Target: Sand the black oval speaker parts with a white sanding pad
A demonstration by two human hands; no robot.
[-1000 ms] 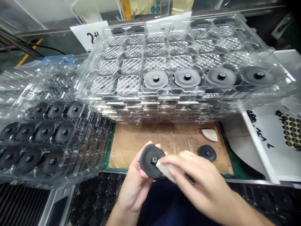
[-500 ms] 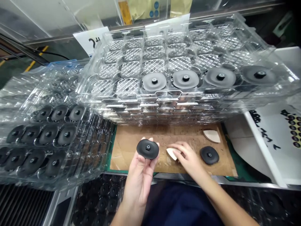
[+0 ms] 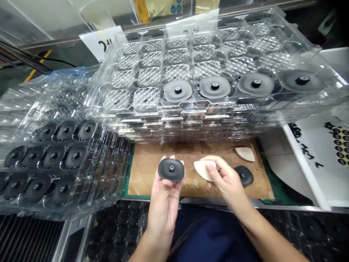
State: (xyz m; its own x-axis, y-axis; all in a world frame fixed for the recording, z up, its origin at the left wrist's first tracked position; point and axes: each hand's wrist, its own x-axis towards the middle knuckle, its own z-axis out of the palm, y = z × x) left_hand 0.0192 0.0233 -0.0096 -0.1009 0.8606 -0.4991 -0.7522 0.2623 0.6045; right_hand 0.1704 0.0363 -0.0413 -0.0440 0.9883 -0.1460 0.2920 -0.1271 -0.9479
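Observation:
My left hand [image 3: 165,198] holds up a black oval disc [image 3: 171,175] with a small raised hub in its middle, fingers curled behind it. Between thumb and fingers, my right hand [image 3: 224,178] grips a cream-coloured, leaf-shaped pad [image 3: 201,169]; the two held things are apart. Beyond the right wrist, partly hidden by it, a second black disc [image 3: 247,176] lies on the brown cardboard [image 3: 147,178]. Another cream pad [image 3: 245,154] rests near the cardboard's far right corner.
A stack of clear plastic trays [image 3: 185,115] stands behind the cardboard, several black discs in its front row. More clear trays [image 3: 81,182] filled with discs stand at left. To the right is a white bin [image 3: 308,174] with dark markings and a sheet of round stickers [image 3: 341,145].
My right hand has lifted the cream pad off the cardboard and turned it so its broad face shows. My left hand still holds the disc in nearly the same place.

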